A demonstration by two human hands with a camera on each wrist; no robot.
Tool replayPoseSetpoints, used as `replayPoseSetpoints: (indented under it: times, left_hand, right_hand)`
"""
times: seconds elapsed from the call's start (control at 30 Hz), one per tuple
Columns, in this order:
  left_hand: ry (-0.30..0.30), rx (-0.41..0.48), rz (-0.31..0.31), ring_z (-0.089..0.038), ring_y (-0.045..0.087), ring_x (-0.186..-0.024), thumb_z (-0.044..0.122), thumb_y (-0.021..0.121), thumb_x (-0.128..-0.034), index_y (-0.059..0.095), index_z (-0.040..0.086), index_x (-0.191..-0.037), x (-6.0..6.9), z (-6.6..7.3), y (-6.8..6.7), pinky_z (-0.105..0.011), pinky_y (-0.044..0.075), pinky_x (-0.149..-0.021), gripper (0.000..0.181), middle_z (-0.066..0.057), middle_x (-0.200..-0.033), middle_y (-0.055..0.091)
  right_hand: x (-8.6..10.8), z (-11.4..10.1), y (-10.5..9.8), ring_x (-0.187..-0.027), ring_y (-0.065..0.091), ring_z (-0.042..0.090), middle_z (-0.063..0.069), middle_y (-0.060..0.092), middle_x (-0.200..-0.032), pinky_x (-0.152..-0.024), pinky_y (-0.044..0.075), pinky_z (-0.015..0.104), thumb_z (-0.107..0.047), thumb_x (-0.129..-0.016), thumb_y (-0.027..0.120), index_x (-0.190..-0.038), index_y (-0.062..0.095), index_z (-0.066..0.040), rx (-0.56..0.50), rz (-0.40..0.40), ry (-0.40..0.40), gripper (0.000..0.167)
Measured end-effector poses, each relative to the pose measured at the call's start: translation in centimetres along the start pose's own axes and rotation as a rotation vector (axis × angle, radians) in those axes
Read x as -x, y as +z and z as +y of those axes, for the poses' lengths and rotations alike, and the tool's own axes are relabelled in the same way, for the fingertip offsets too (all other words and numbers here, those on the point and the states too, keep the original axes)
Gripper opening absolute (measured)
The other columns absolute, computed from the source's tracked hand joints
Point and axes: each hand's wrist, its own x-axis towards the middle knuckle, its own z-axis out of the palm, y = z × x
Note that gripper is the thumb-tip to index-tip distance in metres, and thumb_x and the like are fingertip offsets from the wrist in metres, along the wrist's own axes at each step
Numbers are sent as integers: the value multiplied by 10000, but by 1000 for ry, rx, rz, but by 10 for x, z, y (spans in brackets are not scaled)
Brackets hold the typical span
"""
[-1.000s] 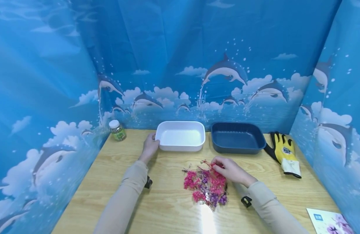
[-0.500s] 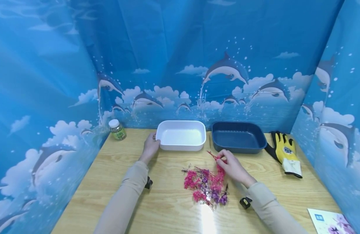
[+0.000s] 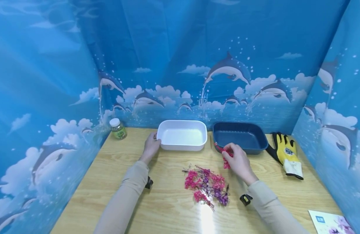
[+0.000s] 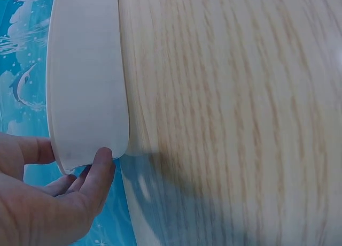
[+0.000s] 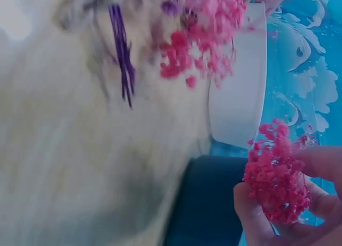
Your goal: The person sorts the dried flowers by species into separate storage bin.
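My left hand grips the left end of a white rectangular tub. In the left wrist view its thumb and fingers close around the tub's corner. My right hand pinches a sprig of small pink dried flowers near the front wall of a dark blue tub. The right wrist view shows the sprig between thumb and fingers, its stems mostly hidden. A loose pile of pink and purple dried flowers lies on the table in front of the white tub.
A lidded jar with a green label stands at the back left. Beside the blue tub lies a yellow and black work glove. A printed card is at the right edge. Dolphin-printed curtains enclose the wooden table.
My right hand has lifted a pink sprig out of the pile and carried it back and right to the blue tub's front edge. The left hand stays at the white tub.
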Motion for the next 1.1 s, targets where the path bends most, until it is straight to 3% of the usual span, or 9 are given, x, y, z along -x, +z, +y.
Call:
replayPoseSetpoints:
  times: [0.13, 0.5, 0.67, 0.9, 1.1]
  left_hand:
    - [-1, 2, 3, -404, 484, -1470, 80, 506, -992, 412, 6, -1565, -1, 0, 0, -512, 433, -1252, 586, -230, -1551, 512]
    - [-19, 70, 2, -397, 494, -1454, 60, 515, -991, 437, 19, -1560, 0, 0, -2, -513, 451, -1237, 576, -213, -1526, 532]
    - [-21, 83, 6, -404, 500, -1447, 42, 518, -982, 440, 10, -1557, 4, 2, -1, -516, 461, -1228, 581, -220, -1528, 532]
    - [-3, 90, 24, -406, 498, -1447, 58, 532, -990, 451, 6, -1547, 4, 3, 1, -515, 463, -1226, 566, -226, -1530, 533]
    - [-2, 79, 27, -413, 493, -1455, 62, 526, -991, 439, -7, -1558, 2, 2, 3, -514, 466, -1224, 578, -242, -1554, 518]
  right_hand:
    - [-6, -5, -3, -1012, 645, 291, 144, 695, -1104, -829, 502, 405, -212, -1017, 689, -1137, 682, -98, 1, 19, -10, 165]
    - [-33, -42, 4, -1065, 606, 298, 150, 669, -1181, -854, 478, 402, -208, -1039, 659, -1151, 678, -94, -86, -63, -2, 162]
    - [-46, -65, 11, -1036, 577, 302, 140, 622, -1198, -795, 473, 419, -243, -1042, 661, -1136, 697, -124, -59, -83, -9, 156]
    - [-60, -90, 23, -1070, 639, 321, 129, 650, -1191, -827, 544, 501, -268, -1049, 654, -1129, 718, -163, -42, -112, -38, 147]
    - [-73, -103, 36, -1044, 640, 322, 139, 652, -1202, -819, 549, 499, -261, -1055, 643, -1171, 712, -158, -44, -122, -62, 170]
